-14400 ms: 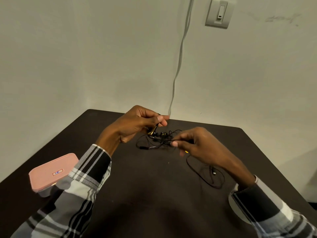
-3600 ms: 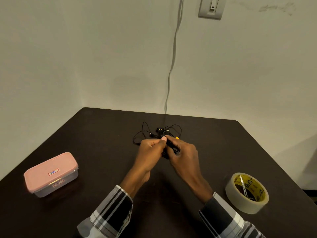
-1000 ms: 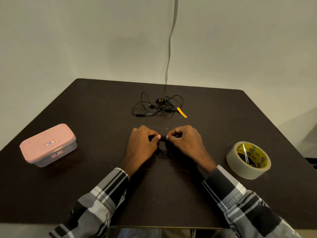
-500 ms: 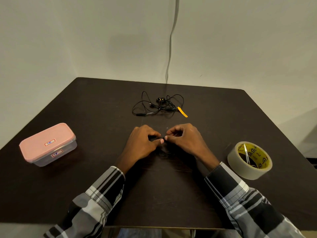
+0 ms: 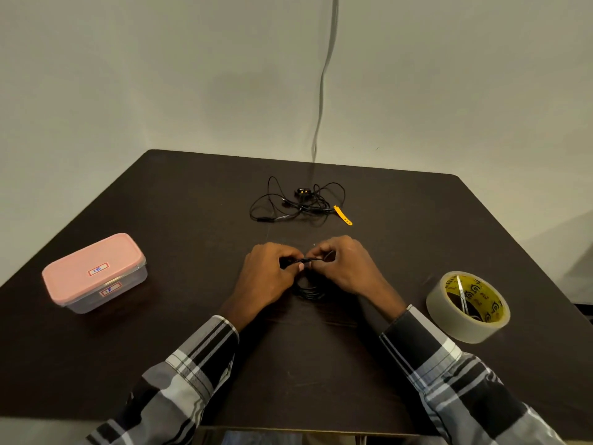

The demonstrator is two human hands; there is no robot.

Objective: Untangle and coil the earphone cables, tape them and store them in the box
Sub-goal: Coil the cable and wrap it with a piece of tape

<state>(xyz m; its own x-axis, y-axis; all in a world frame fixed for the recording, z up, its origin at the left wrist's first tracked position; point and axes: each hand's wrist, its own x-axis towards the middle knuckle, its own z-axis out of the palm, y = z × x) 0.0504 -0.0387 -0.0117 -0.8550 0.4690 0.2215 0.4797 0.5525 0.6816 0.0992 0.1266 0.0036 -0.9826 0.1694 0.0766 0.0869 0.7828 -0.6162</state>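
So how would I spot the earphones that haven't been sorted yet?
Start at the dark table and look to its far edge, below the grey cable running down the wall. There lies the loose tangle of black earphone cable, touched by neither hand. Unlike the neat coil held between the hands nearer the person, it sprawls in open loops and has a yellow strap at its right end.

A dark brown desk point(image 5: 401, 220) stands pushed into the corner of two plain pale walls point(image 5: 128, 75). A thin grey cord point(image 5: 324, 75) runs down the wall behind the desk's far edge.
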